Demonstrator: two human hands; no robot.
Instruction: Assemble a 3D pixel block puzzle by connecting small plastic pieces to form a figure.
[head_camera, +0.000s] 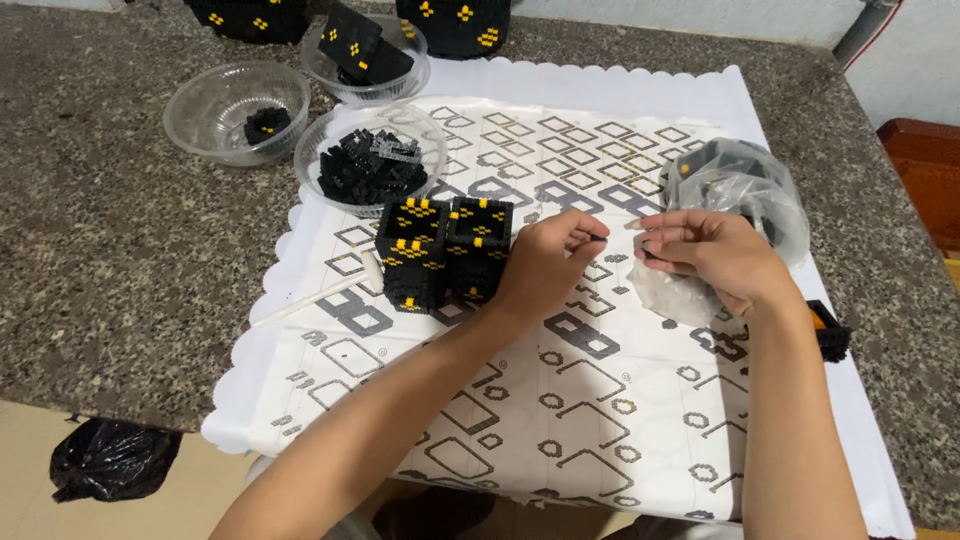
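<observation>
Risk here, prob: tiny black piece (598, 238) slips from left hand (545, 268) fingertips, pinched shut on it at frame centre, and gets lost on patterned sheet (600, 400). Piece looks long axis left-right, free end toward right hand (712, 255); that hand's fingers are curled together on something too small to ID, just above crumpled plastic bag (740, 190).

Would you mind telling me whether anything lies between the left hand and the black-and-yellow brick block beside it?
Nothing visible does. The left hand sits right next to the black-and-yellow block, with only bare patterned sheet around them. The white tool lies on the block's far side.
</observation>
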